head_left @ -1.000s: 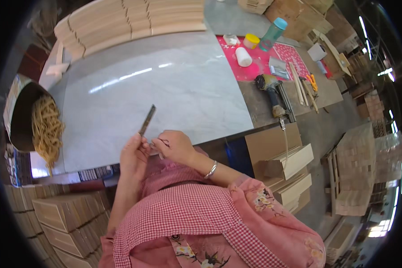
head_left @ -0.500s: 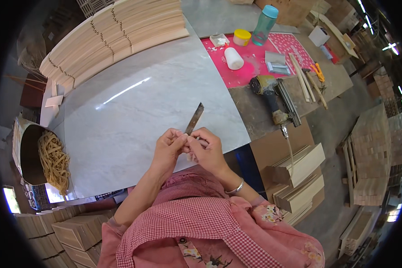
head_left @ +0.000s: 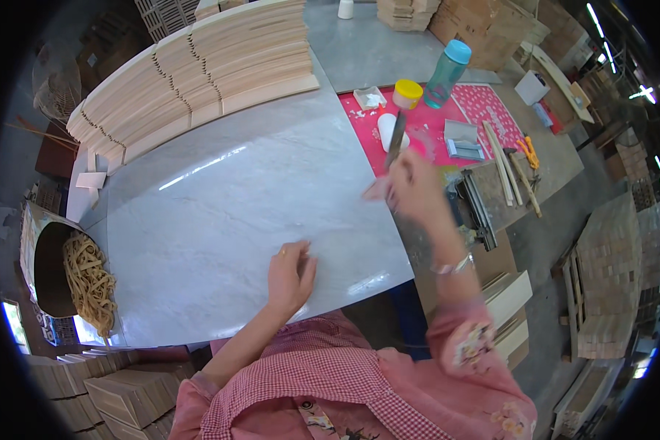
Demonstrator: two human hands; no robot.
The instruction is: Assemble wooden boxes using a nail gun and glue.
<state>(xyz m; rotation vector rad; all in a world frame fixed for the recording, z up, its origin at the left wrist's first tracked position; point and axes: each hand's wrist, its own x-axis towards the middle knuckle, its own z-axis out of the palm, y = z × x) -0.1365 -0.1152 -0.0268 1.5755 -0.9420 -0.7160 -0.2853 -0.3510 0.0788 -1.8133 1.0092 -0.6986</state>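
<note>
My right hand (head_left: 419,189) is raised over the right edge of the table, closed round a narrow, flat metal blade (head_left: 397,138) that points away from me. A small pale pink scrap (head_left: 377,189) juts from the left side of that hand, too blurred to name. Nearer to me, my left hand (head_left: 292,279) is low over the glossy grey tabletop (head_left: 220,227). Its fingers are loosely bent and apart, with nothing in them. Behind my right hand lies a nail gun (head_left: 474,209), partly hidden by the wrist.
Stacked wooden slats (head_left: 198,66) line the far left. On a pink sheet (head_left: 359,121) stand a teal bottle (head_left: 447,73), a yellow-lidded tub (head_left: 408,94) and a white bottle (head_left: 386,130). A hammer (head_left: 524,180) and orange-handled pliers (head_left: 528,152) lie right. A container of tan strips (head_left: 48,268) is left.
My hands, together around the blade before, have parted. The right one has carried the blade up and to the right. My left hand has let go and come down over the tabletop.
</note>
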